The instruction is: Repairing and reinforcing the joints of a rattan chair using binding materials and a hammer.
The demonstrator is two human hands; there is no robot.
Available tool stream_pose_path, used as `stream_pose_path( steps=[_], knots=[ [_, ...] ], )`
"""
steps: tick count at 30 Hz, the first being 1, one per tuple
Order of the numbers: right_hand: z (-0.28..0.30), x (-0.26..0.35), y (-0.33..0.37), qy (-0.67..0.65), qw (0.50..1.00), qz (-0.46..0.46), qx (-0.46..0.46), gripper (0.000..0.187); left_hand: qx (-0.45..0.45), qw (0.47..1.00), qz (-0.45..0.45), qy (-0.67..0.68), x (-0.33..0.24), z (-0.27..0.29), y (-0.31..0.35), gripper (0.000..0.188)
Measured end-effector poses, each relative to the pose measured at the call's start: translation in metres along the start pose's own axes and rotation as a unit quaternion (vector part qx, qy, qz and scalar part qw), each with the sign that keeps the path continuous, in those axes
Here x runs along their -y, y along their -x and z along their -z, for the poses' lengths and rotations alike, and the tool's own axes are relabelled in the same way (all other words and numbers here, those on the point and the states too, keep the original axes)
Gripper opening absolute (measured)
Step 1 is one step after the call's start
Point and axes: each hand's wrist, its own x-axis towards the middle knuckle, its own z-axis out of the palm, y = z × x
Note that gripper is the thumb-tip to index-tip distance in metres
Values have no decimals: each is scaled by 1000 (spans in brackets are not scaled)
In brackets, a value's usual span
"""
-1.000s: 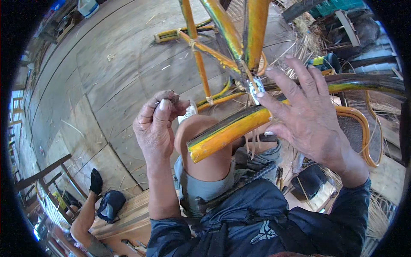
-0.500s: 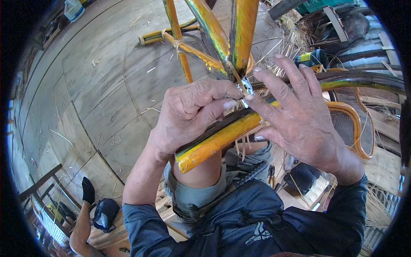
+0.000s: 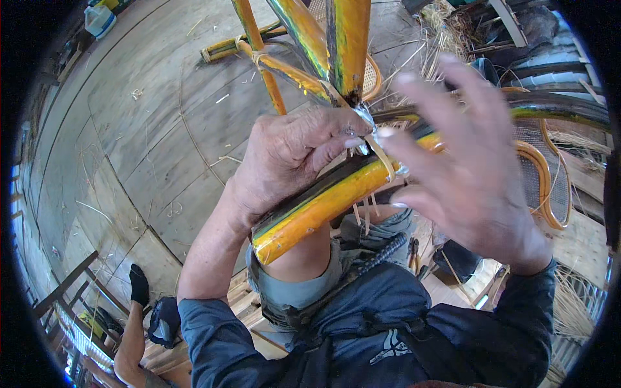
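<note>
A yellow-and-black painted cane frame (image 3: 317, 223) lies across my lap, its poles meeting at a joint covered with something white and shiny. My left hand (image 3: 294, 152) rests on the lower pole near that joint, thumb and forefinger pinched on a flat tan rattan strip (image 3: 381, 158). The strip comes down from the upright poles (image 3: 349, 45) and bends over the lower pole. My right hand (image 3: 459, 161), smeared by motion, is just right of the joint with its fingers spread. Loose strip ends (image 3: 366, 216) hang beneath the pole.
Cane chair parts with woven mesh (image 3: 546, 168) stand at the right. Pliers (image 3: 414, 255) lie beside my lap. Another person's leg with a black sock (image 3: 138, 284) shows at lower left, by a wooden rack (image 3: 65, 284). Cane scraps (image 3: 446, 29) are heaped at the back.
The cane frame has shifted slightly left and down. The strip now curves over the lower pole. My right hand has lifted and blurred, while my left keeps its pinch.
</note>
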Motion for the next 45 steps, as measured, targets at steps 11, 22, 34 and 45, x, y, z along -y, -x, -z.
stream_pose_path(
  steps=[11,22,34,45],
  knots=[
    [-136,53,101,-451,879,-133,75,31,39,998,-39,-20,-4,4,-13,16],
    [-182,73,141,-438,846,-114,281,51,25,998,12,-47,-5,-2,-9,16],
    [-191,74,151,-514,840,-104,139,45,36,994,-28,-99,-11,-3,-16,14],
    [-99,27,162,-587,779,-216,43,43,55,989,-40,-128,-11,-4,-17,21]
  ],
)
